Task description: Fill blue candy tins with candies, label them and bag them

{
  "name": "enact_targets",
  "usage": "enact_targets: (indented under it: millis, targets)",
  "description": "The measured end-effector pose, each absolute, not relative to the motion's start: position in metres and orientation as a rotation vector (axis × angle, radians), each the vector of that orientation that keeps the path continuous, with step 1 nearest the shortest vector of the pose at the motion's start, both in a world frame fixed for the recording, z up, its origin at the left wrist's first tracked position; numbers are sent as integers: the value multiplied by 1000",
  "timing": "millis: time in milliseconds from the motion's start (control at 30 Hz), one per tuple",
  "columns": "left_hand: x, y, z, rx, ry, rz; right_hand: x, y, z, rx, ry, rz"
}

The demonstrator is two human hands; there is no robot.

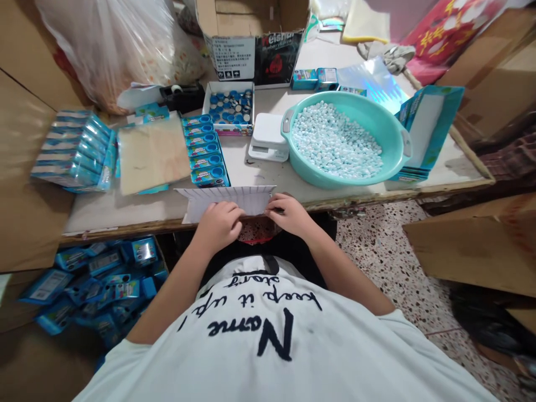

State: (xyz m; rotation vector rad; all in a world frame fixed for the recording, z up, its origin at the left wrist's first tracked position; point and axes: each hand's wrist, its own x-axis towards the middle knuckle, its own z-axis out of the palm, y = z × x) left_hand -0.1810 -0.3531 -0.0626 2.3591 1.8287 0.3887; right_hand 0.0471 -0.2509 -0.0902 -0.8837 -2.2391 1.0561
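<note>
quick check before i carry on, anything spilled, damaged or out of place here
No visible spill: the white pellets sit inside the turquoise basin. The untidy spot is lower left, where small blue boxes lie jumbled at all angles, unlike the neatly stacked packs on the table.

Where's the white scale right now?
In the head view, the scale is at centre, just left of the teal basin, beside the box of blue discs.
</note>
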Motion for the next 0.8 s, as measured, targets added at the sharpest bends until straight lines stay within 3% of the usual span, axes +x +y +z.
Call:
enact_targets:
  millis: [267, 433, 633, 800]
  targets:
    - [-164, -328, -69, 1908, 1845, 425, 34, -242, -71, -1340, -2190, 1336]
    - [-174, -303, -66, 1478, 1735, 306, 35, -232, -76, -1231, -2165, 1422]
    - [-174, -293, -62, 1418, 1735, 215, 49, -241, -90, -895, -2344, 1118]
    - [-176, -297, -69, 1419, 1736, 377, 55, -250, -107, -770, -2354, 871]
